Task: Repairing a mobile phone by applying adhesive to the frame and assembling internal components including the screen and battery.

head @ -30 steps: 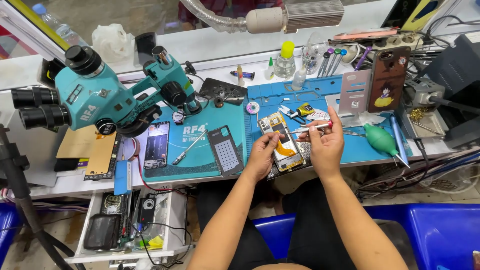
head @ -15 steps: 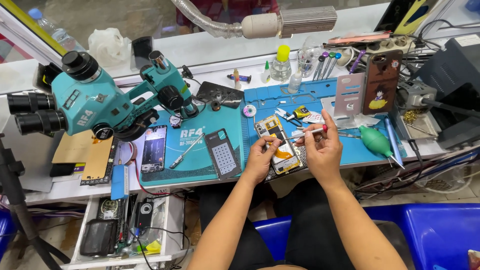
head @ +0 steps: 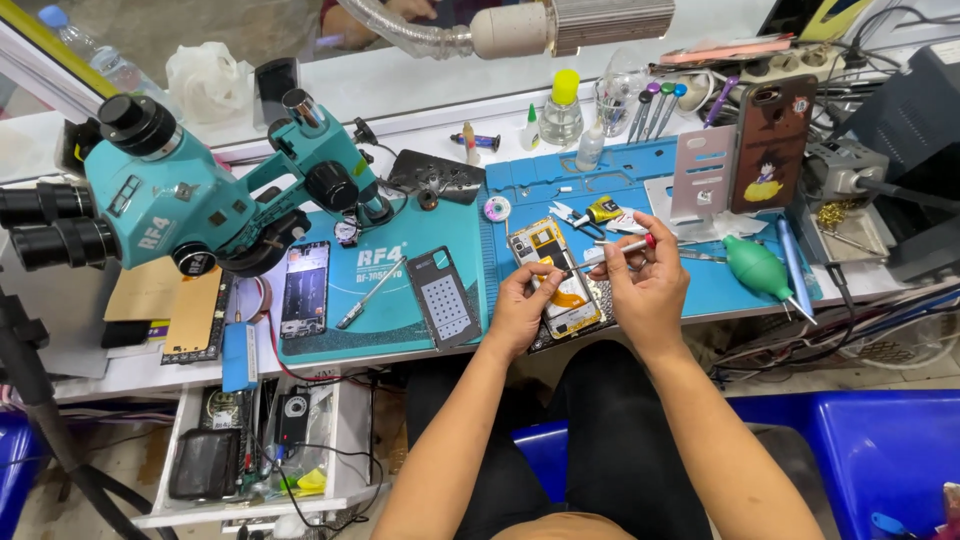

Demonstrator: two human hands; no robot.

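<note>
One camera on the person's head, looking steeply down and forward, near enough to show both forearms, the desk (head: 420,345) across the middle, the microscope (head: 190,200) at left, lap and blue seat at the bottom, only one view

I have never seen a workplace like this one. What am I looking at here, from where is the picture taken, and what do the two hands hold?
The picture comes from a camera worn on a person's head, looking down at their own two bare hands over a repair bench. No robot is here. The left hand steadies an opened phone, its back cover off and its inner parts showing, which lies on a blue work mat. The right hand holds a thin tool with a red band, its tip pointing at the phone. To the left stands a teal microscope over a teal mat, where another phone and a grey perforated plate lie. To the right lies a green rubber air blower. Small bottles stand at the back.
</note>
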